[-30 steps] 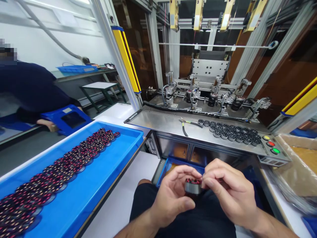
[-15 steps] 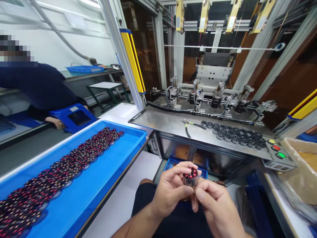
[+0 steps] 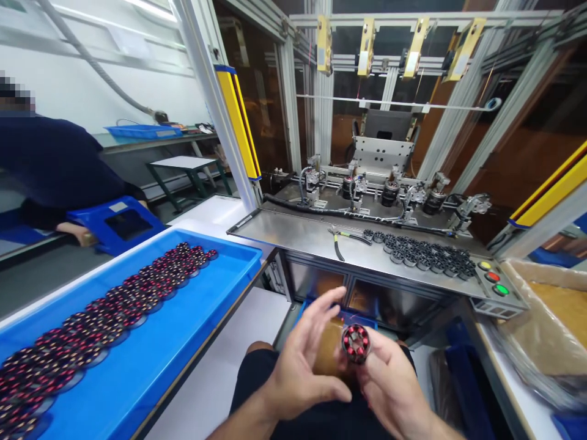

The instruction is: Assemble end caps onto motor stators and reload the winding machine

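The right hand [image 3: 389, 373] grips a red-wound ring [image 3: 356, 344] by its edge; beside it, the left hand [image 3: 305, 360] is spread wide and holds nothing. Beyond the hands, pliers [image 3: 338, 245] lie near black rings [image 3: 426, 253] on a metal shelf [image 3: 293, 235].

From the person's head, the camera looks ahead and down: left hand [image 3: 299, 373] and right hand [image 3: 391, 371] close, the big machine [image 3: 383, 154] farther away.
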